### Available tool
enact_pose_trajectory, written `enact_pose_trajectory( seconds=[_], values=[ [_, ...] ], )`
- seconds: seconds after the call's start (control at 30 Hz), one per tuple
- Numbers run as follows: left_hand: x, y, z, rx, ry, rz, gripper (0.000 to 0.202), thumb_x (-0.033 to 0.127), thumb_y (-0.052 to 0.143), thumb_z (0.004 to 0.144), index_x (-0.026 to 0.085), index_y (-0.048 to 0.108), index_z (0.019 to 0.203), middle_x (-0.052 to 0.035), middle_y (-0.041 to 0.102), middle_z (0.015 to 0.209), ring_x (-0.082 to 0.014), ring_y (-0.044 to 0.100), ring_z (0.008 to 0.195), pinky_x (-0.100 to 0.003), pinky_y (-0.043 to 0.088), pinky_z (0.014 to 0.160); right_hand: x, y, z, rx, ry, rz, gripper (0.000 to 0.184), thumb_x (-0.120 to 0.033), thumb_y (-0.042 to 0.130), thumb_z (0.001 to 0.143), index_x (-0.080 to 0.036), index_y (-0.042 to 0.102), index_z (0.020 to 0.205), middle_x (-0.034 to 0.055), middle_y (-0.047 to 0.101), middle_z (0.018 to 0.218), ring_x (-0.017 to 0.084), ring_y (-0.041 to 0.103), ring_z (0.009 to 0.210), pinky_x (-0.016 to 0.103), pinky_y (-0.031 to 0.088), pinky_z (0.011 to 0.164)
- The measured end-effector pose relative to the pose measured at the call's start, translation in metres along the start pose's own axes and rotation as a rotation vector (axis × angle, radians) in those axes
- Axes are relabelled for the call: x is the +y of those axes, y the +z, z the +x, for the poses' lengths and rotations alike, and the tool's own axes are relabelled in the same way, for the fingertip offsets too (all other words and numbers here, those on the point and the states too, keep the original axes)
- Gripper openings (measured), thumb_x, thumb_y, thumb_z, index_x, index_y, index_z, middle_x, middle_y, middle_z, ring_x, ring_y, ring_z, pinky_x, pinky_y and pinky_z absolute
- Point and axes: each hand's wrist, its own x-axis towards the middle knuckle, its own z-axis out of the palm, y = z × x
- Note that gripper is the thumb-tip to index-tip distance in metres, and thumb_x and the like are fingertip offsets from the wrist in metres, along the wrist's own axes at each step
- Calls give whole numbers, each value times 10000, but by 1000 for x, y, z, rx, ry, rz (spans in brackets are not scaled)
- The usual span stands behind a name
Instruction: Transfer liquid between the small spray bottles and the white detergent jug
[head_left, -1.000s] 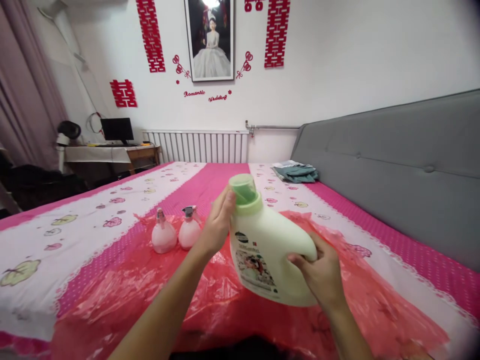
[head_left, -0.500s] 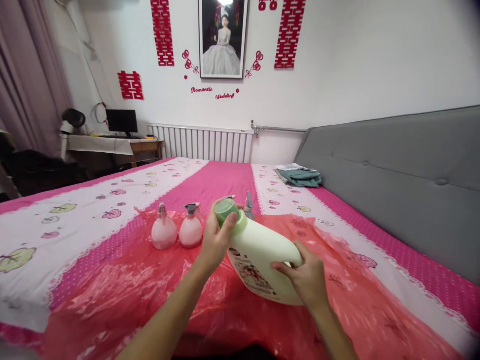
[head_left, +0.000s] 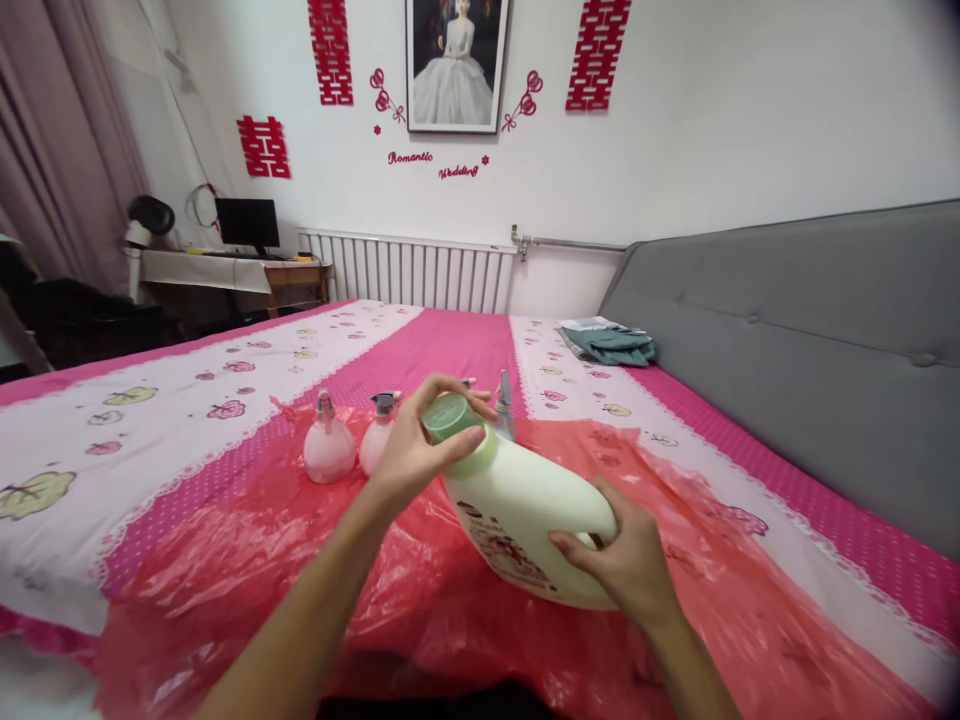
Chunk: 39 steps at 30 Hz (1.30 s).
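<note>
Spotter: Bottle (head_left: 525,520) in both your hands: a pale green jug, tipped over with its neck toward your left and its printed label facing you. It sits low over the red plastic sheet (head_left: 225,570); whether it touches the sheet, I cannot tell.

Coach: Your left hand (head_left: 416,450) is closed round the darker green cap (head_left: 450,418), fingers wrapped over its top. Your right hand (head_left: 626,560) clasps the jug's fat end, thumb across the side.

Spotter: I judge you are at the cap-gripping step. Any twist there calls for your right hand to brace the body hard, since the smooth plastic looks slippery. It also calls for raising the neck before anything can run out.

Coach: Just beyond the cap stand the pink pump bottles (head_left: 328,455) and a slim spray bottle (head_left: 504,405); mind your left wrist near them.
</note>
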Motion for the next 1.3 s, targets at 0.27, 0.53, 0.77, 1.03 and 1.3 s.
enact_pose_trajectory(
  seconds=[0.27,0.53,0.77,1.03,1.3],
  values=[
    [2,11,11,108,-1,-42,288,372,811,836,194,594,769,-40,725,727,-207,723,718,-306,550,715,0,0,10,-7,52,-31,493,-535,925,461,-239,641,734,-12,699,637,225,612,586,288,419,529],
    [-7,22,2,435,-27,54,297,395,807,815,187,596,797,-40,720,715,-178,680,640,-252,522,617,2,24,-22,123,63,-186,554,-676,877,544,-245,652,808,24,699,659,248,632,595,298,385,522],
    [0,30,-3,582,-72,317,389,502,821,804,185,602,854,-38,687,812,-183,649,738,-268,491,688,-2,25,-27,140,57,-215,596,-806,789,543,-271,572,693,11,648,570,238,590,511,305,355,499],
    [33,13,-23,473,-117,280,415,564,585,1010,208,545,1220,-1,588,807,-172,604,742,-278,486,677,22,14,-25,148,177,15,556,-663,853,600,-224,711,909,61,780,818,290,702,714,355,512,606],
    [44,2,14,-357,16,518,617,266,736,878,273,491,1444,-91,546,1494,-295,562,1325,-434,477,1089,39,14,-28,141,221,92,635,-664,892,553,-200,737,958,59,775,812,277,693,705,359,548,603]
  ],
)
